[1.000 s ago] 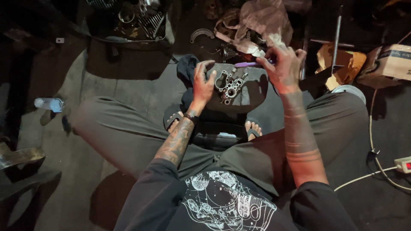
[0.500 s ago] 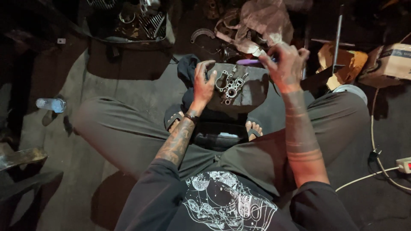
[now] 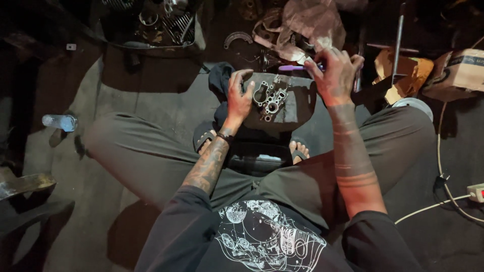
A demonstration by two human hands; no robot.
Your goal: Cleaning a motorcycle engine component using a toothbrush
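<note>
A person sat low on a dark floor, knees spread wide in grey trousers, working over a grey cast-metal engine casing [image 3: 280,103] with round bores and small holes in its top face. The casing rested between the knees, above the person's sandalled feet, on a dark cloth [image 3: 220,79] bunched at its left edge.

The left hand [image 3: 239,98] lay curled over the casing's left rim, fingers wrapped on the metal and gripping it. The right hand [image 3: 337,75] was raised at the casing's upper right corner, fingers bent and pinched together around the end of a slim purple-handled brush [image 3: 292,67], which lay level just beyond the casing's far edge. How firmly the fingertips closed on the handle could not be made out.

Beyond the work, a crumpled pale plastic bag [image 3: 307,25] sat among loose metal parts, and a dark tray of metal engine parts [image 3: 156,22] stood at the upper left. A clear plastic bottle [image 3: 59,122] lay on its side on the floor, well apart to the left. On the right, a brown cardboard box [image 3: 461,70] sat beside torn cardboard scraps, and a white cable [image 3: 443,201] ran across the floor to a white power strip [image 3: 476,192] at the frame's edge.
</note>
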